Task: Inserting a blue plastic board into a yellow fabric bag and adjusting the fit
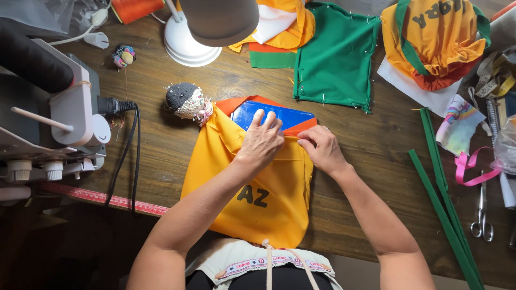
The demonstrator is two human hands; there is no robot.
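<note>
Head view, wooden bench (177, 161). A yellow fabric piece (258, 198) with dark letters lay flat at the centre of the bench, its lower edge reaching the near edge by the person's body. At its top, orange trim (301, 127) and a blue panel (279, 114) showed from beneath.

Left hand (262, 142): lay palm down on the upper edge of the yellow fabric, fingers extended and loosely spread, fingertips reaching onto the blue panel. Pressing flat, not pinching.

Right hand (322, 147): just beside the left, at the upper right corner of the yellow fabric. Fingers curled together, tips pinching the fabric fold where the orange trim met the yellow. A ring showed on one finger.

Surroundings: knitted pincushion (185, 100) touching the upper left corner of the fabric. White lamp base (185, 45) behind it. Green fabric piece (336, 56) with pins along its edges, well apart at the far side. Sewing machine (51, 118) at left, black cable trailing from it. Red measuring ruler (107, 200) along the near left edge. Green strips (443, 209) and scissors (482, 215) at right.
</note>
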